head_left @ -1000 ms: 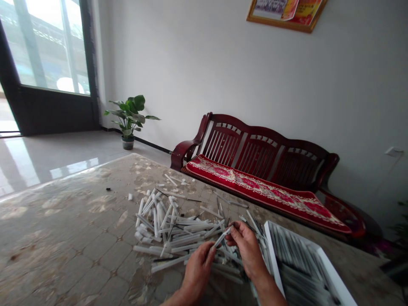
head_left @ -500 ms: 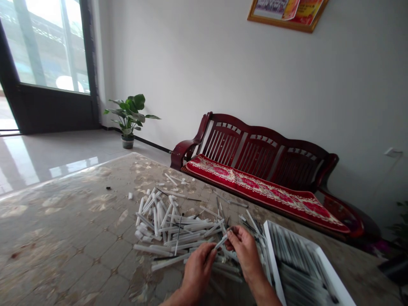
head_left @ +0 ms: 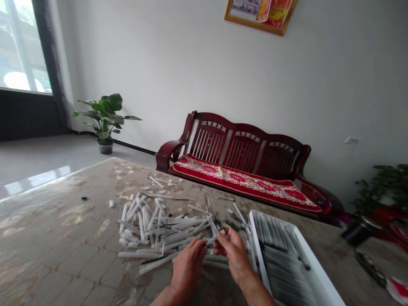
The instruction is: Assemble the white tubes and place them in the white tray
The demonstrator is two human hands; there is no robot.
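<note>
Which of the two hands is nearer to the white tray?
The right hand: it is just to the left of the white tray. The left hand is farther left, beyond the right hand.

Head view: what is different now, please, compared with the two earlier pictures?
The view has turned right: the sofa and box appear farther left in the picture, and the black container shows more fully. The left hand and right hand still hold a tube between them; the pile looks much the same.
</note>
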